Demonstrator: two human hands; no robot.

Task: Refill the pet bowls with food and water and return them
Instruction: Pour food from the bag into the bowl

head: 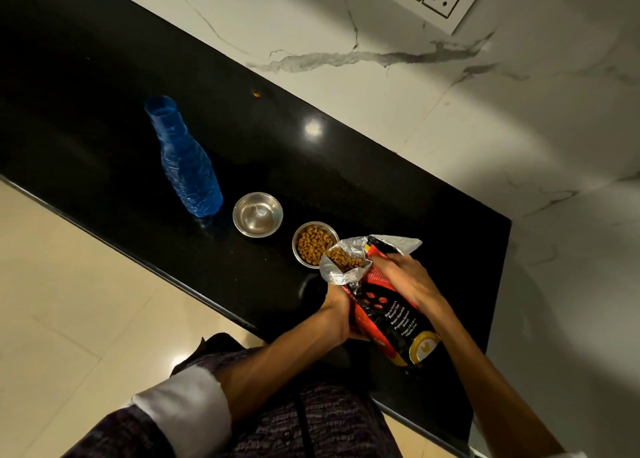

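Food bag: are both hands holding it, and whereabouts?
Yes. The left hand grips the food bag along its lower side; the right hand grips its upper side near the open mouth.

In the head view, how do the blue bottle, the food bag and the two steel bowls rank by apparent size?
1. food bag, nearest the camera
2. blue bottle
3. empty bowl and kibble bowl: alike, and the bag hides part of the kibble bowl

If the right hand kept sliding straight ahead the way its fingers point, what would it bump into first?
The right hand grips the food bag, fingers aimed toward its open foil mouth. Straight on, it would probably meet the kibble-filled bowl just beyond, though depth is hard to judge.
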